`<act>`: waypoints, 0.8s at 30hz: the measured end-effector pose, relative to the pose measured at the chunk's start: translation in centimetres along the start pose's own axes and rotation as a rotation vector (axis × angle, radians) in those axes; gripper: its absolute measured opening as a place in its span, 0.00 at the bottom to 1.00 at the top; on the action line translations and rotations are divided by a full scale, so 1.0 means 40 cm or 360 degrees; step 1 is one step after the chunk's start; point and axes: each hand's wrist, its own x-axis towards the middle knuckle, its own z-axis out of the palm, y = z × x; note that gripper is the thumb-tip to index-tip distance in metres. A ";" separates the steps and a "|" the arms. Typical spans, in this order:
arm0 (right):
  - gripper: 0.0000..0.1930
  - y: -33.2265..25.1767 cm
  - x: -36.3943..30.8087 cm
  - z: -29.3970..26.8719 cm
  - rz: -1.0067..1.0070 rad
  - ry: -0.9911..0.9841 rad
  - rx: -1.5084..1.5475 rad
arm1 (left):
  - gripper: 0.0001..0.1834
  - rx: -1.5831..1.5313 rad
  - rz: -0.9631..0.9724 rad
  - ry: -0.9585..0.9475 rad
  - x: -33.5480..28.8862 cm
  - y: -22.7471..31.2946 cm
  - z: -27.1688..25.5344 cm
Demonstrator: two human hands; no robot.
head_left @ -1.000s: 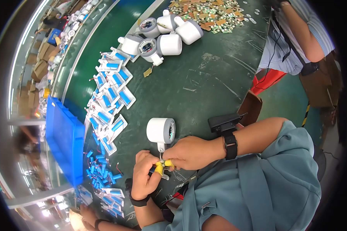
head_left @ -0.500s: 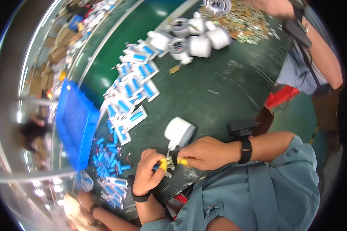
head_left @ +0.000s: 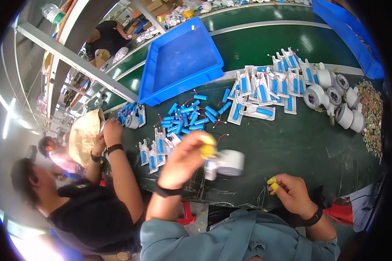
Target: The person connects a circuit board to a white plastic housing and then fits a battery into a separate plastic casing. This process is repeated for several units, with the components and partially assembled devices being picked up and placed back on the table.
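Observation:
My left hand (head_left: 185, 158) is raised over the near table, blurred by motion, with yellow covers on its fingertips. A white round housing (head_left: 231, 162) with a short stem hangs at its fingers; it is blurred too, and the hand looks closed on the stem. The exact grip is hidden. My right hand (head_left: 292, 194) hovers by the table's near edge, thumb and forefinger curled with a small gap and nothing visible between them. Beyond my left hand lie blue cylindrical battery cells (head_left: 189, 115) with thin wires, and white handle shells (head_left: 261, 91) fitted with blue cells.
A blue tray (head_left: 180, 56) stands at the far left. White round housings (head_left: 335, 98) are clustered at the right beside a heap of small boards (head_left: 370, 115). Another blue bin (head_left: 350, 35) is far right. A co-worker in black (head_left: 91, 204) works close on my left.
The view has swung left. My hands, earlier close together at the housing's stem with a small part, are now apart. The left has risen with the housing and the right has moved away.

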 end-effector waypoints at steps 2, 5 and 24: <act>0.07 0.001 -0.001 -0.004 -0.0006 0.0005 -0.0015 | 0.09 0.0106 -0.0023 0.0549 -0.030 0.045 -0.080; 0.07 0.002 0.000 -0.002 -0.0020 0.0006 -0.0042 | 0.07 0.0706 0.0048 0.1019 -0.073 0.096 -0.245; 0.07 -0.001 0.003 0.006 -0.0003 0.0085 -0.0031 | 0.10 0.0187 -0.0053 0.0572 -0.083 -0.082 -0.050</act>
